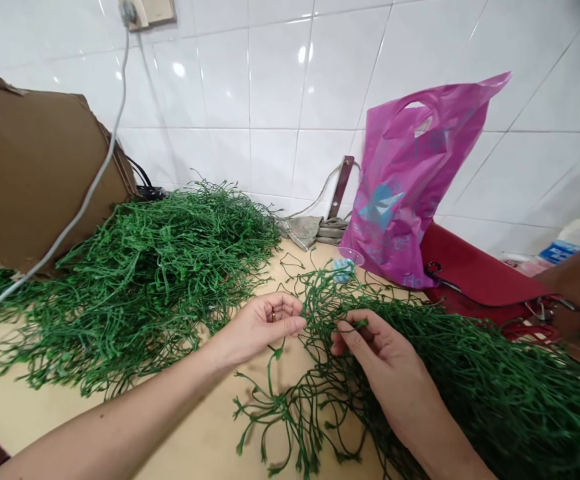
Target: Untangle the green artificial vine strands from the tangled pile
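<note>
My left hand [265, 325] is closed in a pinch on thin green plastic stems [315, 300] at the middle of a pale table [45, 407]. A ring shows on one finger. My right hand [375, 353] lies just to the right, its fingers pinching a short green stem piece [353, 326] from the same tangle. That tangle spreads into a large green pile [495, 387] under and right of my right forearm. A loose spray of stems [290, 413] hangs toward the table's near edge.
A second big heap of green stems [155, 267] lies at the left, before a brown cardboard box [30, 173]. A grey cable [95, 180] runs from a wall socket. A magenta plastic bag [410, 180] stands on a red bag [470, 273]. White tiles behind.
</note>
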`<control>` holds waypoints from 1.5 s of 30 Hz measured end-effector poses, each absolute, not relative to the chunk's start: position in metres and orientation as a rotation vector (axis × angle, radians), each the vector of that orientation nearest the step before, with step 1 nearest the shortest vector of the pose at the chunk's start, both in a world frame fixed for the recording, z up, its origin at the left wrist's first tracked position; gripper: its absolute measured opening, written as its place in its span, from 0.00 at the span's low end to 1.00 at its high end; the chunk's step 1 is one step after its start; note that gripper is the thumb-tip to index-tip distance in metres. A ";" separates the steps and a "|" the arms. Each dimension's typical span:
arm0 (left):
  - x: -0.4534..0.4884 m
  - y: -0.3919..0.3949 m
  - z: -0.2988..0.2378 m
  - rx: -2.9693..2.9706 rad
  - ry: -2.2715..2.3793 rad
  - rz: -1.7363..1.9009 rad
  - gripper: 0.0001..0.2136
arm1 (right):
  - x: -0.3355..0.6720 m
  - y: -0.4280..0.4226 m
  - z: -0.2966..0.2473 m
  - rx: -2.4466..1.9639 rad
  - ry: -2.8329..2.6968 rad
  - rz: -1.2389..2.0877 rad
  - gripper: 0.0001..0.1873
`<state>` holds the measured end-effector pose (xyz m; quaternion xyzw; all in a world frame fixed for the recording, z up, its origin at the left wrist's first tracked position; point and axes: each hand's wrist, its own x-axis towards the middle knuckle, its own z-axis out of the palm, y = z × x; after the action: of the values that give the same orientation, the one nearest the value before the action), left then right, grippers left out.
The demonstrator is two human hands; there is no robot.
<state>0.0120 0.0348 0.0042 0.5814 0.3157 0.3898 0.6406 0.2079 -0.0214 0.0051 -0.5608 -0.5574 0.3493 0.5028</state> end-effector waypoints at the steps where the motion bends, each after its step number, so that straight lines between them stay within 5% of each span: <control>1: 0.011 0.035 0.005 1.329 0.728 0.899 0.12 | 0.209 -0.021 0.005 -1.351 -1.330 0.836 0.15; 7: 0.009 0.033 0.009 1.415 0.808 0.951 0.07 | 0.215 -0.022 0.007 -1.324 -1.240 0.654 0.14; 13: 0.010 0.029 0.011 1.523 0.841 0.960 0.12 | 0.214 -0.027 0.015 -1.269 -1.197 0.249 0.13; 19: 0.011 0.021 0.016 1.783 0.856 0.989 0.12 | 0.215 -0.028 0.021 -1.168 -1.700 -0.085 0.16; 25: 0.009 0.022 0.020 1.949 0.919 1.015 0.10 | 0.217 -0.022 0.010 -1.277 -1.631 0.249 0.07; 34: 0.008 0.025 0.018 1.850 0.930 0.960 0.11 | 0.222 -0.016 0.017 -1.156 -1.051 0.811 0.14; 45: 0.001 0.036 0.020 1.626 0.962 1.086 0.16 | 0.235 -0.008 0.016 -1.153 -0.993 0.756 0.15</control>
<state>0.0010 0.0365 0.0197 0.6615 0.3913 0.4418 0.4627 0.2347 -0.0077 0.0163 -0.5094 -0.4388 0.3343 0.6604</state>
